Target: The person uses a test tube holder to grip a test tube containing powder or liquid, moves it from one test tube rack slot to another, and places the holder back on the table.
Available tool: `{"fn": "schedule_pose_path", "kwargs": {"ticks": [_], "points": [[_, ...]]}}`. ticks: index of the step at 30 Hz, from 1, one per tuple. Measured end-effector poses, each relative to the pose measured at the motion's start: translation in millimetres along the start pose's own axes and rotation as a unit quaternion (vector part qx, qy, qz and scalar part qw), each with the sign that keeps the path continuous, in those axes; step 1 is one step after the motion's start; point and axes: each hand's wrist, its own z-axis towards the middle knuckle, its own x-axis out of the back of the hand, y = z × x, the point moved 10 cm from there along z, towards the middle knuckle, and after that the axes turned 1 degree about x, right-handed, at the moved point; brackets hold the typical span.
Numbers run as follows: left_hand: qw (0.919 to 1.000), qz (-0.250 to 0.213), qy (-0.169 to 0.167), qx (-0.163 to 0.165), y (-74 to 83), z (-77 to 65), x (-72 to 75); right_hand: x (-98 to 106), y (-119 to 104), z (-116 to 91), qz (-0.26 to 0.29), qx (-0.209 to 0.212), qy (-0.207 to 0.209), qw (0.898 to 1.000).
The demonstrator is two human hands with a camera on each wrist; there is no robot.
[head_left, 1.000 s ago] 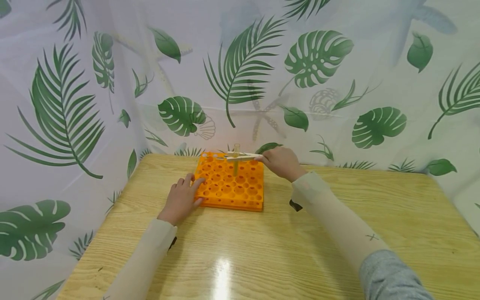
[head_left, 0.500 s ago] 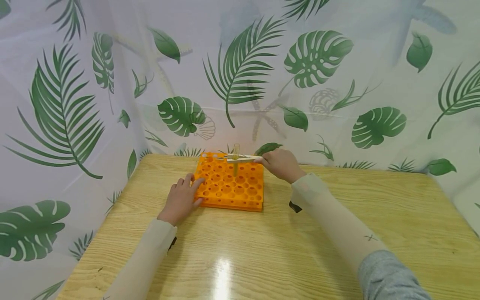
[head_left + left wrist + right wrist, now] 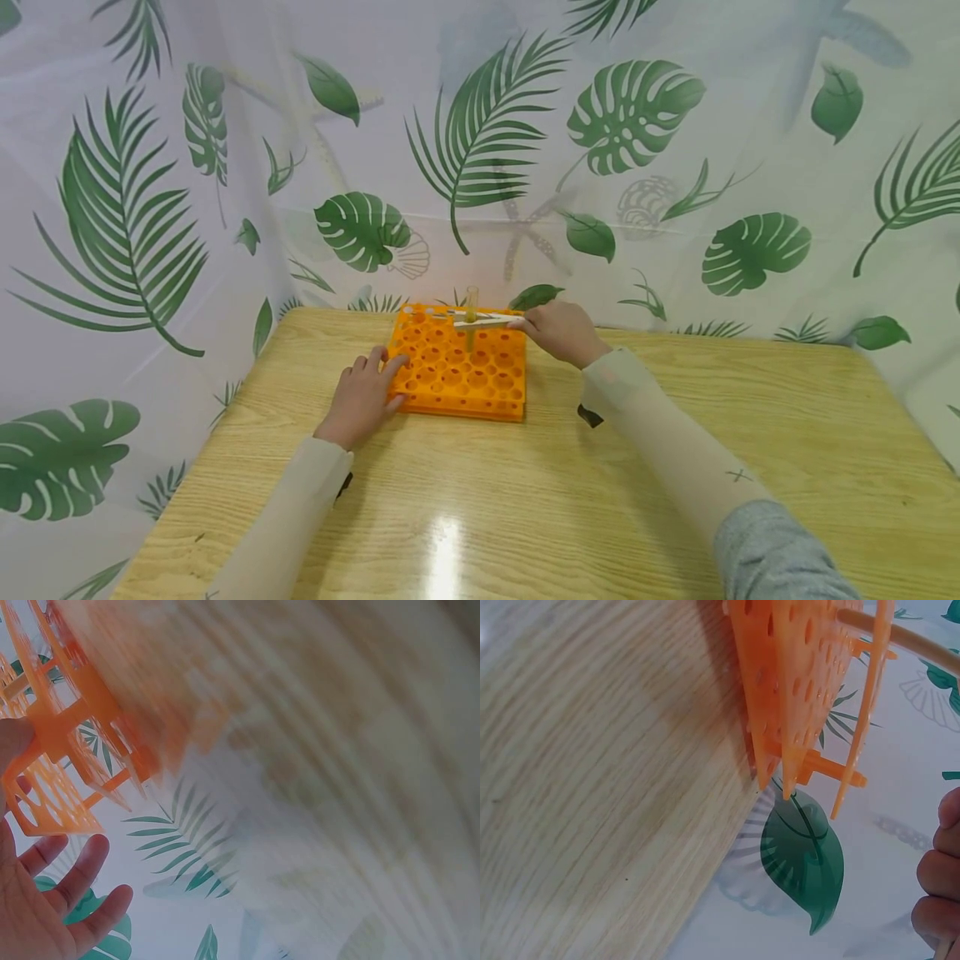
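Observation:
An orange plastic test tube rack (image 3: 459,402) with rows of round holes stands on the table. My left hand (image 3: 360,404) holds its left front corner, index finger over the top plate and thumb at the front; the other fingers (image 3: 105,907) hang loose in the left wrist view. Curled fingers of my right hand (image 3: 564,332) grip a pale wooden test tube clamp (image 3: 497,322). The clamp sits around a clear test tube (image 3: 472,297) holding yellowish liquid. Upright in the head view, the tube overlaps the rack's back half; its rounded end (image 3: 846,618) shows by the rack's plates.
The wooden table (image 3: 420,508) extends in front of the rack and to both sides. Close behind it hangs a white cloth (image 3: 300,150) printed with green leaves, which also runs along the left side.
My right hand has lowered slightly, bringing the clamp a little further down along the tube. The left hand and the rack have stayed in place.

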Motion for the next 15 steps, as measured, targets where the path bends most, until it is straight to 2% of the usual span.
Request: {"fn": "schedule_pose_path", "kwargs": {"ticks": [7,15], "points": [[1.0,0.004,0.003,-0.003,0.0,-0.4,0.5,-4,-1,-1,-0.005,0.001,0.0,1.0],[1.0,0.007,0.002,-0.005,0.2,0.2,0.8,-14,3,-2,0.017,-0.017,-0.018,1.0]]}}
